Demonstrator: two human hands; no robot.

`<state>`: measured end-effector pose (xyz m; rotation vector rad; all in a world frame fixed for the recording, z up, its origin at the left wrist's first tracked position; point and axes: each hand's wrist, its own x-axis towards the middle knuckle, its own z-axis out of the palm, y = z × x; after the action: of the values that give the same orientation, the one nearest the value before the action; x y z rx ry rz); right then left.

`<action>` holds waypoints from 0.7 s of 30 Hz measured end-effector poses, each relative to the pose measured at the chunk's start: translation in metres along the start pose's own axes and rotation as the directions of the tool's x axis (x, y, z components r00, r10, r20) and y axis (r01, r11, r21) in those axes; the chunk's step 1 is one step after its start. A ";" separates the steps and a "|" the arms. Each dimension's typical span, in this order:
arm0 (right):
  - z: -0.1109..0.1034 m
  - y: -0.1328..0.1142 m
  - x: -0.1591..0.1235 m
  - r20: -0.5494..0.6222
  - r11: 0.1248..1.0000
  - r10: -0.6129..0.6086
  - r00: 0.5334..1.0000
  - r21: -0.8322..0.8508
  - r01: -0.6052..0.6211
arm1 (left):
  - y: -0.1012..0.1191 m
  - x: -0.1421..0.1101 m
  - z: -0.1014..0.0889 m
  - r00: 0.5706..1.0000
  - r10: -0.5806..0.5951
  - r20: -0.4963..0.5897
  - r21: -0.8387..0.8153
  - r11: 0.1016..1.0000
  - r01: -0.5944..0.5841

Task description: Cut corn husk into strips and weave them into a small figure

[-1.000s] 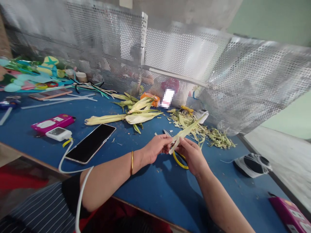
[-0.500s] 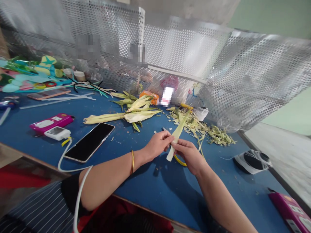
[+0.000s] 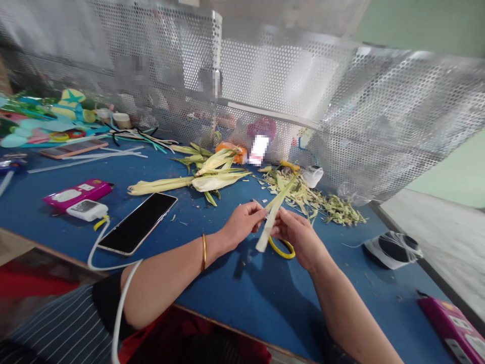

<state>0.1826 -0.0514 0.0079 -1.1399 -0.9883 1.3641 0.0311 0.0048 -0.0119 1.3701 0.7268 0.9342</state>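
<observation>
The person's two hands meet over the blue tabletop [image 3: 204, 293], with a pale husk strip [image 3: 271, 220] between them. The strip's long axis runs slantwise, its blunt lower end hanging free toward the near edge, its upper end pointing to the far edge, where a heap of husk scraps [image 3: 343, 211] lies. The strip passes just to the right of the left hand [image 3: 240, 226] and just to the left of the right hand [image 3: 299, 241]; neither is clearly nearer.

The left thumb and forefinger pinch the strip partway along. The right fingers are curled with their tips at its other side, though whether they grip it cannot be told. A yellow loop of the scissors [image 3: 282, 248] shows below the right fingers (the rest is mostly hidden by the hands), and how they are held is unclear.

Left of the hands, a husk bundle [image 3: 212, 178] lies toward the far edge, and a phone [image 3: 139, 224] lies toward the near edge.
</observation>
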 end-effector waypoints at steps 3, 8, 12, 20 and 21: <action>0.000 0.007 0.005 -0.134 0.992 -0.105 0.985 -0.086 0.094 | 0.002 -0.003 0.002 0.999 -0.012 0.037 0.036 0.999 0.010; 0.001 0.010 0.008 -0.169 0.954 -0.228 0.959 -0.237 0.185 | 0.005 -0.006 0.006 0.995 -0.067 0.074 0.047 0.997 0.064; 0.003 0.010 0.007 -0.060 0.908 -0.192 0.980 -0.390 0.154 | 0.004 -0.006 0.005 0.996 -0.083 0.045 0.077 0.994 0.079; 0.010 0.002 0.000 0.056 0.997 0.061 0.997 -0.045 -0.058 | 0.000 -0.004 0.001 0.996 0.085 0.042 0.258 0.962 -0.093; 0.010 0.000 -0.002 0.071 0.996 0.089 0.993 0.023 -0.091 | 0.000 -0.004 0.001 0.995 0.085 0.044 0.237 0.967 -0.093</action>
<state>0.1728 -0.0529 0.0102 -1.1347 -0.9763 1.4938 0.0302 0.0006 -0.0121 1.6375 0.7766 0.9132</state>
